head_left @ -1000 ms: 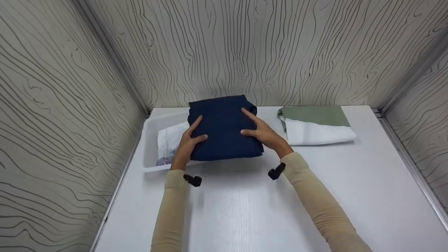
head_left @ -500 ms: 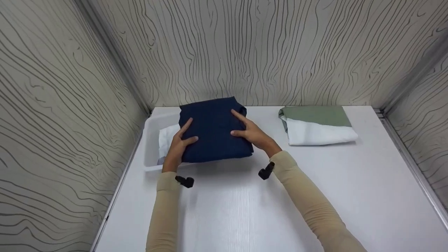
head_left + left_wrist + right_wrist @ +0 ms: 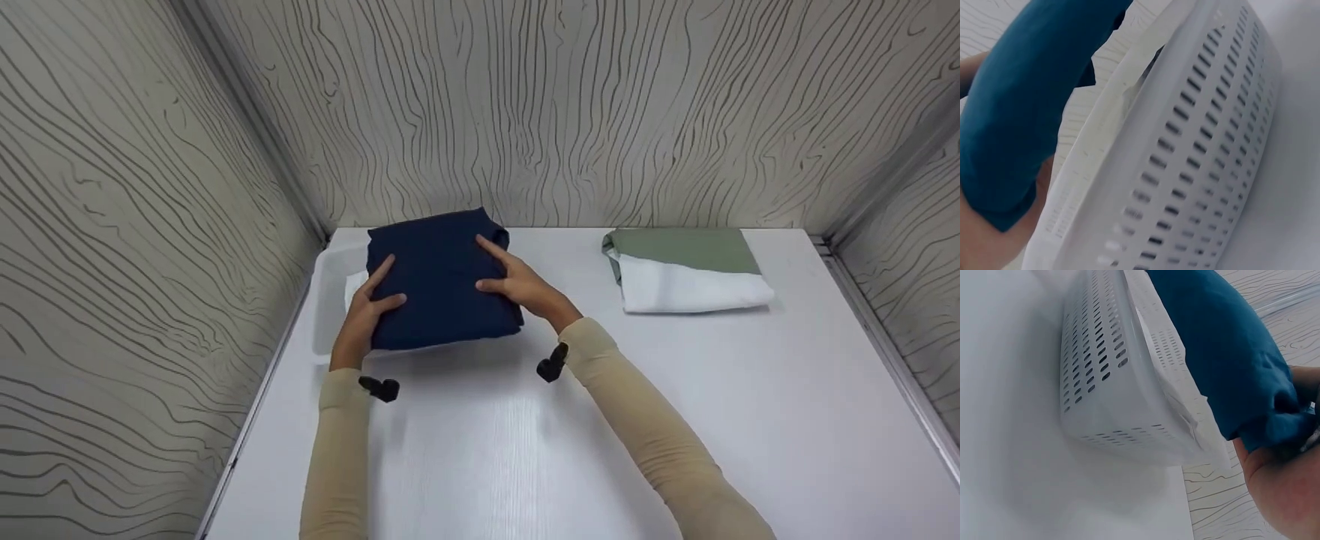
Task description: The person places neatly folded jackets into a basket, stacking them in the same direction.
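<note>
A folded navy cloth (image 3: 439, 289) is held level between both hands in the head view. It looks teal in the wrist views. My left hand (image 3: 362, 319) grips its left edge, thumb and a finger on top. My right hand (image 3: 529, 289) holds the right edge the same way. Below the cloth stands a white plastic basket (image 3: 328, 300), mostly covered from above. Its slotted side wall (image 3: 1185, 140) fills the left wrist view, where the cloth hovers above the rim. A sliver of white fabric (image 3: 354, 286) shows inside the basket. The fingers under the cloth are hidden.
A folded green and white cloth (image 3: 686, 270) lies at the back right of the white table (image 3: 480, 450). Wood-patterned panels close off the back (image 3: 525, 112) and both sides. The basket stands near the left back corner.
Both hands have carried the navy cloth leftward, so it covers more of the basket and the white fabric inside. The grip looks the same. The green and white cloth has stayed in place.
</note>
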Action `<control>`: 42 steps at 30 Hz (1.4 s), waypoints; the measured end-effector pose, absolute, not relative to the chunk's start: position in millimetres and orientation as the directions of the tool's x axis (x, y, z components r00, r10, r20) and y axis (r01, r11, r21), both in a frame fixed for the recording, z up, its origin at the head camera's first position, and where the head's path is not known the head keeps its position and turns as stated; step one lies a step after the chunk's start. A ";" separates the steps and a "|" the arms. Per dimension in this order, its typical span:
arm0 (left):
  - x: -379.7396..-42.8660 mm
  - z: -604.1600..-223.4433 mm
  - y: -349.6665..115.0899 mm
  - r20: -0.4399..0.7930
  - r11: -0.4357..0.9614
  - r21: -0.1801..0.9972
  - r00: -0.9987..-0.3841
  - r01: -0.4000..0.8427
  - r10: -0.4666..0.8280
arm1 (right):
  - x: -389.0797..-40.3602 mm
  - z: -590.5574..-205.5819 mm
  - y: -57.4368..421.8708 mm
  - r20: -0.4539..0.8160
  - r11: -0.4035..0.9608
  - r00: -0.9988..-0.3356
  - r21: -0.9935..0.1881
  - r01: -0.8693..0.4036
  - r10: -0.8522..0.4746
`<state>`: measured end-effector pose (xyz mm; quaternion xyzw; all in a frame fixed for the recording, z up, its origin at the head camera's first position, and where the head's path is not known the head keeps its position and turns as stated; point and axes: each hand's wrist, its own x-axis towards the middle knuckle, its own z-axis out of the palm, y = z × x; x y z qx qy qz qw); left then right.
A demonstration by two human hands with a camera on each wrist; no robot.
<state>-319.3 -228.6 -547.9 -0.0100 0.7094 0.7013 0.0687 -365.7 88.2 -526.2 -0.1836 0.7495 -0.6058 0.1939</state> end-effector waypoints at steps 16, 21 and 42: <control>-323.7 -547.1 -257.3 -0.138 0.107 0.985 -0.990 -0.134 0.028 | -374.3 -526.1 55.5 -0.112 0.231 -0.846 -0.973 -0.013 -0.521; -326.7 -548.2 -262.5 -0.152 0.130 0.980 -0.988 -0.149 0.013 | -376.7 -526.8 48.6 -0.108 0.242 -0.847 -0.970 -0.025 -0.521; -337.1 -559.4 -263.3 -0.168 0.329 0.927 -0.984 -0.179 -0.061 | -377.7 -537.0 37.0 -0.134 0.347 -0.850 -0.936 -0.061 -0.510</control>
